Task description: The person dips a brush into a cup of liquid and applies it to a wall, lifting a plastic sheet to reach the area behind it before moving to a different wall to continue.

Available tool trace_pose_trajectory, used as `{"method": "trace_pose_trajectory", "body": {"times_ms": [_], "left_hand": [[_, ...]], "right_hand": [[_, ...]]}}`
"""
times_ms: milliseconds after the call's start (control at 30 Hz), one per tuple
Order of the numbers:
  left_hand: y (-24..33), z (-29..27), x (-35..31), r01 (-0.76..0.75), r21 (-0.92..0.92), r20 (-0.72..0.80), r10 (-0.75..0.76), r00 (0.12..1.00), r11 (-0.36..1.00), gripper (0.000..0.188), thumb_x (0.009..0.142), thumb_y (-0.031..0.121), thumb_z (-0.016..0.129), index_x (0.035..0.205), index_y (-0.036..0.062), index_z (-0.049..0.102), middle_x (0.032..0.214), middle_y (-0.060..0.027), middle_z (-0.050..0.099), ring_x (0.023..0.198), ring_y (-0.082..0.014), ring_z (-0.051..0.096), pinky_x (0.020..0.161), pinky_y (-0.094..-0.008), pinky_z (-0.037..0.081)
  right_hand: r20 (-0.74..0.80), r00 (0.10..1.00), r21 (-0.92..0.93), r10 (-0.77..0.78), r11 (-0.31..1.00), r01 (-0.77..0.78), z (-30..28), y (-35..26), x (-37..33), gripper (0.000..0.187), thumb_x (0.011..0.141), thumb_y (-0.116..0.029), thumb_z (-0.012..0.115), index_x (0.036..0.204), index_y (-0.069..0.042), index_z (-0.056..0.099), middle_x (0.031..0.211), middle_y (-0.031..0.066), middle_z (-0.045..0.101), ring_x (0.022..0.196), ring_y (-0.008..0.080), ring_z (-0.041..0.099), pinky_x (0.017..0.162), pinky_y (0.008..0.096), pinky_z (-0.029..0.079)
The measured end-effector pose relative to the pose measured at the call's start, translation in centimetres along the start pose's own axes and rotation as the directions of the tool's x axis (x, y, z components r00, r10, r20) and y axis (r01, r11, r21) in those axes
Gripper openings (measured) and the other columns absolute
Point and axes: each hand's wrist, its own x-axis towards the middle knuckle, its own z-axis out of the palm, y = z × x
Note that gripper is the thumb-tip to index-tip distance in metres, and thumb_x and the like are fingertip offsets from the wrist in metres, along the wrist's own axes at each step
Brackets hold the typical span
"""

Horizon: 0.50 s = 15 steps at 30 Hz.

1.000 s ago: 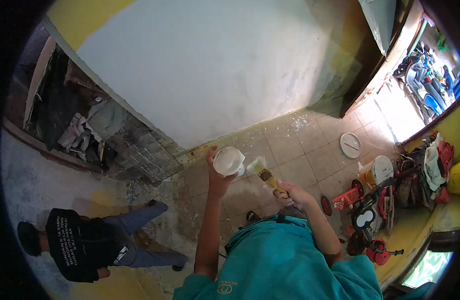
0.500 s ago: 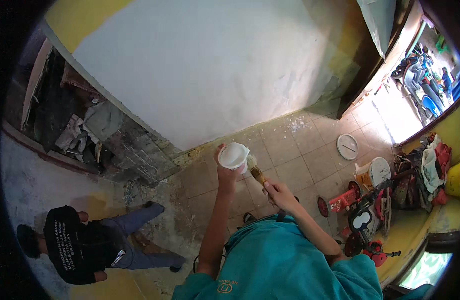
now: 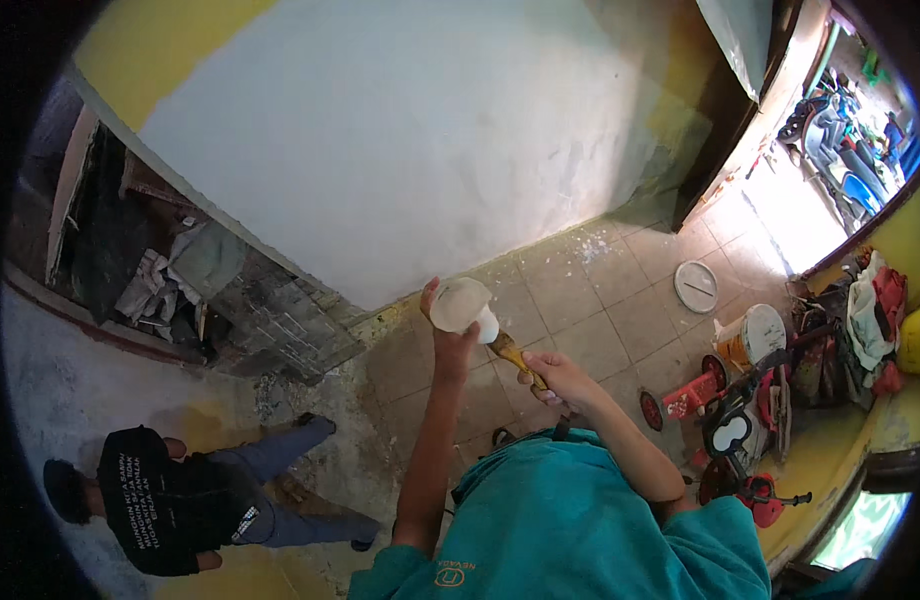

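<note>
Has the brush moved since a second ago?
Yes. The brush in the right hand swung left, toward the cup in the left hand; its head now meets the cup, farther from the round lid on the floor.

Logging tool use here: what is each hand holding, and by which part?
Left hand holds a small white cup from beneath. Right hand holds a paintbrush by its wooden handle, bristles in the cup.

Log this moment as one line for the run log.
left hand: holds white cup | right hand: holds paintbrush, bristles at cup | ahead: white wall | other person lower left
</note>
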Motion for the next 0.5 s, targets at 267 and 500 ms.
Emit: {"method": "trace_pose_trajectory", "body": {"times_ms": [267, 500], "left_hand": [[0.8, 1.3, 0.5, 0.024, -0.019, -0.062, -0.025, 0.998, 1.000, 0.080, 0.084, 0.025, 0.070, 0.144, 0.0173, 0.017, 0.133, -0.0072, 0.039, 0.119, -0.0217, 0.043, 0.099, -0.0408, 0.037], [2.5, 1.9, 1.0, 0.084, -0.169, -0.120, -0.105, 0.987, 0.982, 0.085, 0.079, 0.008, 0.071, 0.142, 0.0157, 0.014, 0.127, -0.0075, 0.038, 0.116, -0.0210, 0.042, 0.097, -0.0383, 0.039]], "right_hand": [[0.064, 0.998, 0.070, -0.009, 0.998, 0.004, -1.4, -0.4, -1.3, 0.028, 0.100, -0.036, 0.041, 0.092, -0.011, 0.050, 0.070, -0.0053, 0.046, 0.044, 0.0009, 0.031, 0.036, 0.0187, 0.021], [0.162, 0.986, 0.145, -0.045, 0.989, 0.022, -3.8, 0.4, -2.1, 0.024, 0.101, -0.033, 0.040, 0.094, -0.012, 0.049, 0.069, -0.0052, 0.046, 0.045, 0.0012, 0.031, 0.037, 0.0182, 0.024]]}}
